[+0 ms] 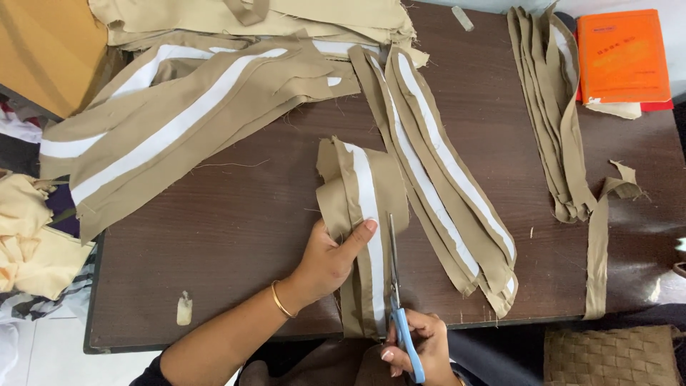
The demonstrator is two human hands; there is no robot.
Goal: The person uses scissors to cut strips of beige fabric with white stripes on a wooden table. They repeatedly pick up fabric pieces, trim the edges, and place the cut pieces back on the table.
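- Even, soft daylight, fairly bright; no harsh shadows.
- Glare sheen on the dark table at its right edge.
- Centre sharp; scissors slightly soft.
- Mild wide-angle bend at edges.

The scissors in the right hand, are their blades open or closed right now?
Nearly closed: the scissors show as one thin line running up the white-striped khaki strip, with no clear gap between blades. The left hand pins the strip.
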